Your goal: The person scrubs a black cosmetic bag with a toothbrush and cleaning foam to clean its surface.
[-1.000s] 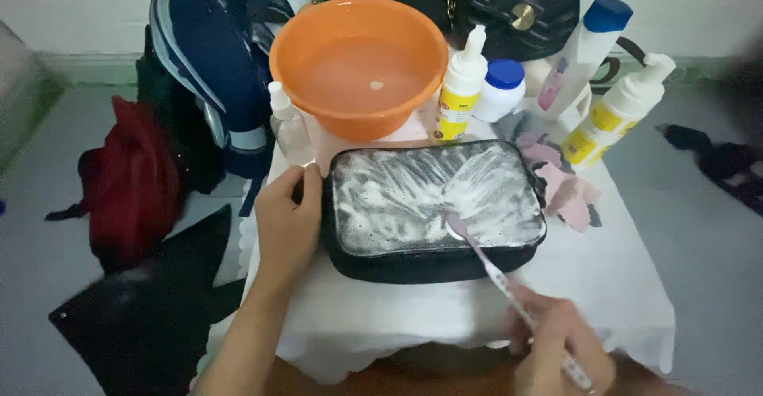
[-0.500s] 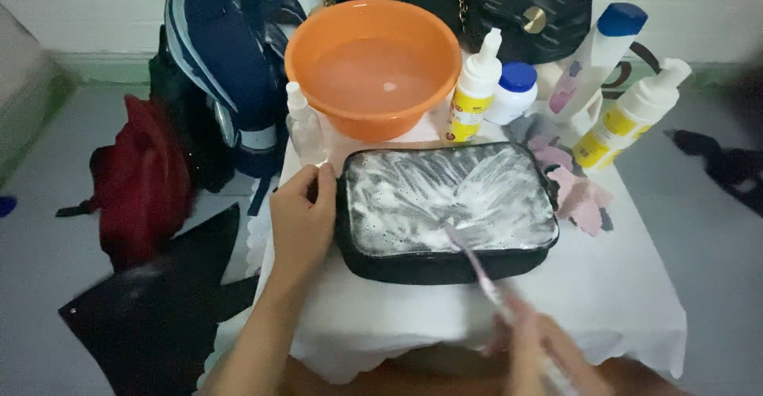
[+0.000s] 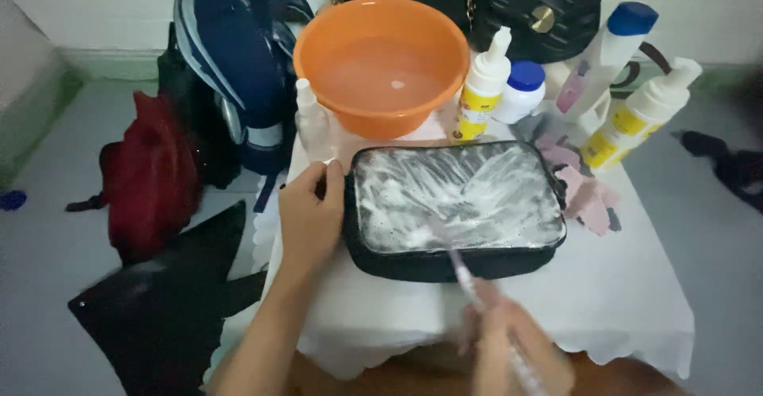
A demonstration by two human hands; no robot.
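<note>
On the white-clothed worktop (image 3: 636,300), left hand (image 3: 311,217) clamps the foamy bag's (image 3: 457,205) left edge; right hand (image 3: 509,348) grips a brush (image 3: 457,265) at its near edge.

right hand (image 3: 509,348): drawn leftward and nearer along the table's front edge, blurred now | toothbrush (image 3: 465,273): head slid left across the foam, from the right-centre of the black pouch (image 3: 457,205) to near its front middle; handle stands steeper | foam: fresh streaks where the brush passed
</note>
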